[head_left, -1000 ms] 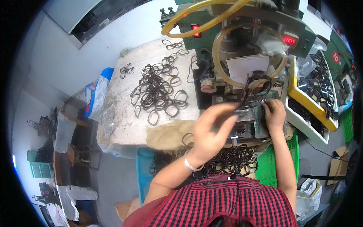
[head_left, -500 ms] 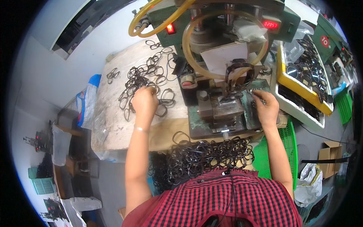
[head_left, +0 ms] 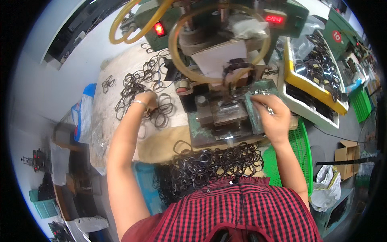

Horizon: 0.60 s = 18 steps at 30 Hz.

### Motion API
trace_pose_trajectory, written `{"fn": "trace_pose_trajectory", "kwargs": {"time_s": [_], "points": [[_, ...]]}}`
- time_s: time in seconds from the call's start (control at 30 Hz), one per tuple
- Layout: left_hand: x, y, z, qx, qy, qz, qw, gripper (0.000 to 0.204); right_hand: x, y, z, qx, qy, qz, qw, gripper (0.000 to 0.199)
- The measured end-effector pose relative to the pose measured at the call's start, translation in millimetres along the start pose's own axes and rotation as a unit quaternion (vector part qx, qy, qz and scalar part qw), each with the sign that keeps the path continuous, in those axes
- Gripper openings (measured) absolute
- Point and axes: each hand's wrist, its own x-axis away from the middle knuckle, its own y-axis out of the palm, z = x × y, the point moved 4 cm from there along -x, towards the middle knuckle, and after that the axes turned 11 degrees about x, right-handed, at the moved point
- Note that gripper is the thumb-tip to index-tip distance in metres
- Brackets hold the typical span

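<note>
On the wooden table, my left hand (head_left: 146,100) bends down at the edge of a pile of dark eyeglass frames (head_left: 131,86). Its fingers are curled; a frame (head_left: 161,119) lies beside the fingertips, and what they grip is hidden. My right hand (head_left: 275,117) is closed in a pinch by small shiny metal parts (head_left: 260,92) on the right of the green press bed (head_left: 201,137). Whatever is between its fingers is too small to name. A dark, blurred eyeglass frame (head_left: 238,72) stands at the metal fixture (head_left: 229,115) under the press head.
Many dark frames (head_left: 213,159) are heaped at my lap, beside a green basket (head_left: 300,155). A yellow hose (head_left: 174,48) loops before the press. To the right, a yellow-edged foam box (head_left: 314,88) of glasses rests on a white one (head_left: 308,107).
The view has shifted, moving the scene leftward. My left wrist has turned at the pile. My right hand has drawn slightly nearer me from the metal parts. The frame at the press looks differently angled.
</note>
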Motion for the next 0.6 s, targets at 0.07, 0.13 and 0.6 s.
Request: {"fn": "trace_pose_trajectory", "kwargs": {"time_s": [0.07,0.13,0.6], "points": [[-8,7,-12,0.063,0.028,0.018,0.997,0.026,-13,14,-8,-0.039,-0.007,0.000,0.999,0.019],[-3,4,-15,0.137,0.055,-0.013,0.989,0.021,-13,34,-1,-0.132,0.071,-0.012,0.989,0.026],[153,-85,-65,0.523,0.207,0.423,0.710,0.036,-8,50,-35,-0.392,0.234,-0.057,0.888,0.052]]}}
